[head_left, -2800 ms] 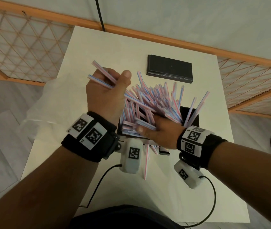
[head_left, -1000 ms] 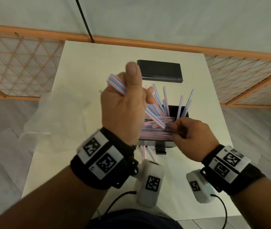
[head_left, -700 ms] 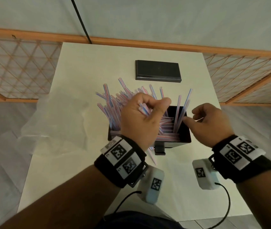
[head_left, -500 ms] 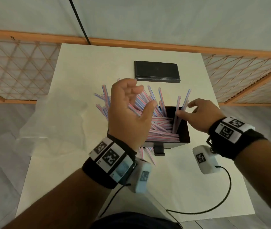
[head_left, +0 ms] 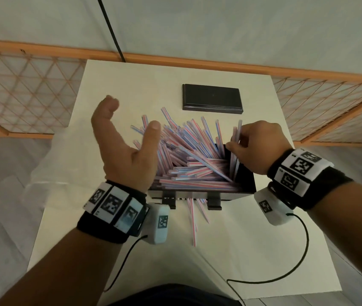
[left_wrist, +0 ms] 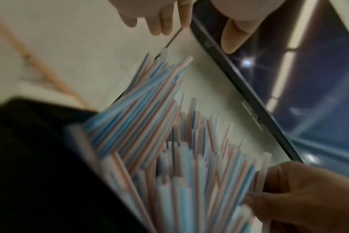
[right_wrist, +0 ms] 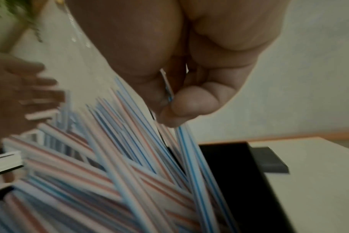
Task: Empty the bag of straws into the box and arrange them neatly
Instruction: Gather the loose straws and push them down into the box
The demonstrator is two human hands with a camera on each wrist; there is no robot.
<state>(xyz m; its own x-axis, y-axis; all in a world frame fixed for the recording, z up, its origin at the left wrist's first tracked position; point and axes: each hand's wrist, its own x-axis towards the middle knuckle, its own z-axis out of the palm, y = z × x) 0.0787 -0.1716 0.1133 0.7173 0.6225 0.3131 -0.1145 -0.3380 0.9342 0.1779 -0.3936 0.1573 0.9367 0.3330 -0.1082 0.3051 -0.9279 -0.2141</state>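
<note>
Head view evenly lit, sharp, wide-angle bending at edges, both wrist views dim, motion-blurred, straws (left_wrist: 169, 157) smeared

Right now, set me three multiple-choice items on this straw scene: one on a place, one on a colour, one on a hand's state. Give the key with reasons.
1. Where does the black lid lie?
A. On the table beyond the box
B. Inside the box
C. On the floor

2. What stripes do the straws carry?
A. Green and yellow
B. Red and blue
C. Black only

3. What is the left hand doing?
A. Gripping a bundle of straws
B. Pressing the lid
C. Held open, holding nothing

Key: 1 A, the lid sits flat on the table past the black box. 2 B, red and blue lines run along the white straws. 3 C, its fingers are spread beside the pile, while the right hand pinches upright straws.
</note>
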